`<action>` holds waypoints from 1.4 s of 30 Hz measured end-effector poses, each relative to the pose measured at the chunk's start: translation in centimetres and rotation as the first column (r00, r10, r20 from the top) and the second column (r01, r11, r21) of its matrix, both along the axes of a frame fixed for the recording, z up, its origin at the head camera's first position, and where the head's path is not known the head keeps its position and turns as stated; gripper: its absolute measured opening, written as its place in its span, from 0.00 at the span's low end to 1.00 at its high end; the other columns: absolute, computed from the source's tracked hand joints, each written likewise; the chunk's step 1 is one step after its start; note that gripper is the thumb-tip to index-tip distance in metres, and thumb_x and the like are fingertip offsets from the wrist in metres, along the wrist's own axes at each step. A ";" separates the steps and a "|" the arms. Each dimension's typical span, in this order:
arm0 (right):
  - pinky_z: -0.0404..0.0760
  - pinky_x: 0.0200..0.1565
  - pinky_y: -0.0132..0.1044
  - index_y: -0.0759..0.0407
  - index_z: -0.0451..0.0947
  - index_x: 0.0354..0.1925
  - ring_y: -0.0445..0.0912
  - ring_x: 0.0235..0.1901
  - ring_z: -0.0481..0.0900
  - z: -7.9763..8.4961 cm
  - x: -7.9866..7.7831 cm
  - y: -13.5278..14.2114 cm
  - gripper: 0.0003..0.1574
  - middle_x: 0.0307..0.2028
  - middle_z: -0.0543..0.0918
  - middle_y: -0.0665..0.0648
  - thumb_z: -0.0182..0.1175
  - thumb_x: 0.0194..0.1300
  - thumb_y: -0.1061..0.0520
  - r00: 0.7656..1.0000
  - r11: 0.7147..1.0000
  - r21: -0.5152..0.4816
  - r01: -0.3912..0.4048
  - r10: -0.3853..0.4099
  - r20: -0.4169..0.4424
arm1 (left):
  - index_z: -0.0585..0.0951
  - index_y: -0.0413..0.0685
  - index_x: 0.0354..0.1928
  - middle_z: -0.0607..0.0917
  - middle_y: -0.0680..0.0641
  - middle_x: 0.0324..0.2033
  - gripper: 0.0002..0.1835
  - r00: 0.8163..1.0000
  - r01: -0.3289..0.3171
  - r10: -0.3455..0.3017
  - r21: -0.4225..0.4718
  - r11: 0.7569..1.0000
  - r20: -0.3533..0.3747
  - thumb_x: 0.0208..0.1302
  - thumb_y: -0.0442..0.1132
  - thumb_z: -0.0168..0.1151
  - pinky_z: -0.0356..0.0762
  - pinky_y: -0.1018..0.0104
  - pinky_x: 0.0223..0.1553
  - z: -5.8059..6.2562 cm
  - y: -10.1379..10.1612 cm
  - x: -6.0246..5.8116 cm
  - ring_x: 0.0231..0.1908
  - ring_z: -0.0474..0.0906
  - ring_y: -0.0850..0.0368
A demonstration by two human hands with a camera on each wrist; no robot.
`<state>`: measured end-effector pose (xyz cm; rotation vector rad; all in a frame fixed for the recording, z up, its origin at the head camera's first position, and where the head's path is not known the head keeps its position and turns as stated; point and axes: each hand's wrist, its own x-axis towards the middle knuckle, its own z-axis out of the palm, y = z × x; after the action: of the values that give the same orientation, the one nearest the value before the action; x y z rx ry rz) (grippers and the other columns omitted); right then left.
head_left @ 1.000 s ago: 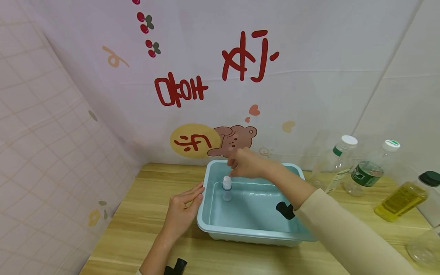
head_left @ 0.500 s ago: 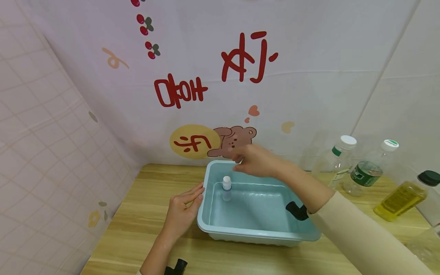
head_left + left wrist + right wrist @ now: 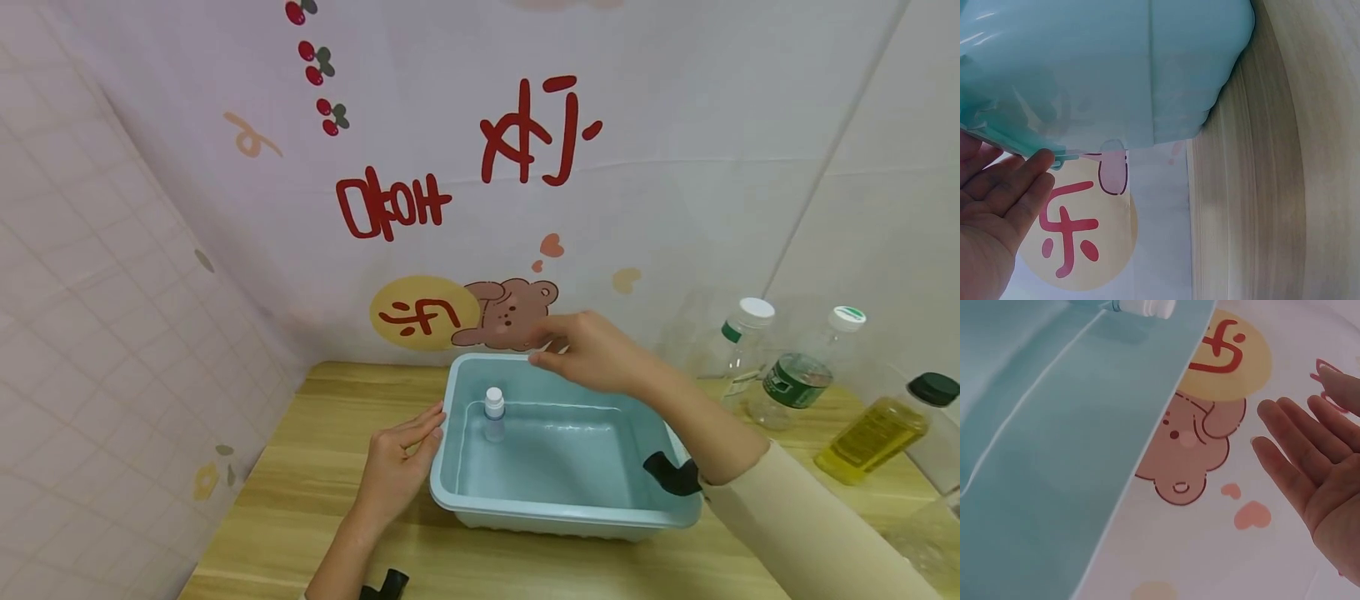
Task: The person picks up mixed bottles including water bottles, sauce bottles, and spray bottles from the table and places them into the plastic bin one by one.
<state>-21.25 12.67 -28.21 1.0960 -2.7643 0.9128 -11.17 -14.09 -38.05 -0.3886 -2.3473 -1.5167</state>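
Note:
A light blue plastic basin (image 3: 570,506) sits on the wooden table. Inside it, near the left wall, a small clear bottle (image 3: 494,414) with a white cap stands upright; its white cap (image 3: 1159,307) shows at the top of the right wrist view. My left hand (image 3: 401,458) rests with fairly straight fingers against the basin's left rim, and the left wrist view shows those fingertips (image 3: 1040,164) touching the rim's edge. Above the basin's back edge, my right hand (image 3: 588,350) hovers with loosely bent fingers and holds nothing.
Two clear bottles, one with a white cap (image 3: 756,310) and one with a green label (image 3: 797,381), stand right of the basin. Beside them is a yellow-liquid bottle (image 3: 873,437) with a dark cap. A printed cloth (image 3: 675,208) hangs behind the table.
My right hand has moved away from the small bottle's cap, rightward and slightly up, its fingers spreading. The left hand stays at the rim, and the bottle has not moved.

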 end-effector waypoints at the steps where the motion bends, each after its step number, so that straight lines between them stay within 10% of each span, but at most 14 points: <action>1: 0.82 0.41 0.37 0.51 0.81 0.45 0.39 0.39 0.82 0.0 0.1 0.3 0.12 0.39 0.83 0.46 0.64 0.61 0.53 1.000 1.000 -0.009 0.012 -0.012 -0.005 | 0.81 0.31 0.49 0.80 0.39 0.52 0.13 1.000 -0.001 0.001 0.001 1.000 0.001 0.61 0.27 0.60 0.75 0.56 0.50 0.1 0.0 0.0 0.54 0.75 0.47; 27: 0.83 0.38 0.46 0.53 0.74 0.58 0.52 0.49 0.79 -0.9 2.6 6.6 0.28 0.53 0.80 0.53 0.65 0.60 0.50 0.952 0.988 -0.062 0.138 -0.150 -0.268 | 0.81 0.31 0.47 0.81 0.41 0.51 0.13 0.999 -0.021 0.021 0.005 1.000 -0.036 0.60 0.25 0.61 0.75 0.55 0.50 -0.2 -0.1 0.0 0.53 0.77 0.47; 34: 0.77 0.51 0.53 0.52 0.73 0.58 0.52 0.59 0.72 -1.6 3.0 8.2 0.31 0.61 0.74 0.52 0.67 0.57 0.49 0.923 0.984 -0.052 0.172 -0.180 -0.340 | 0.83 0.38 0.49 0.81 0.45 0.52 0.14 0.998 -0.008 0.009 0.014 1.000 -0.067 0.61 0.30 0.62 0.76 0.58 0.49 -2.9 -0.8 -1.1 0.53 0.77 0.56; 42: 0.70 0.54 0.60 0.54 0.69 0.64 0.56 0.63 0.65 -1.8 3.2 10.4 0.40 0.67 0.66 0.53 0.69 0.55 0.50 0.906 0.980 -0.074 0.187 -0.201 -0.373 | 0.81 0.30 0.47 0.81 0.42 0.51 0.13 0.999 -0.020 0.020 0.000 1.000 -0.040 0.60 0.25 0.61 0.76 0.56 0.48 -0.1 0.1 0.1 0.52 0.77 0.47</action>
<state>-18.08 23.07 -30.01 0.8621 -2.4691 0.6440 -11.10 -14.03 -38.19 -0.3907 -2.3138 -1.4862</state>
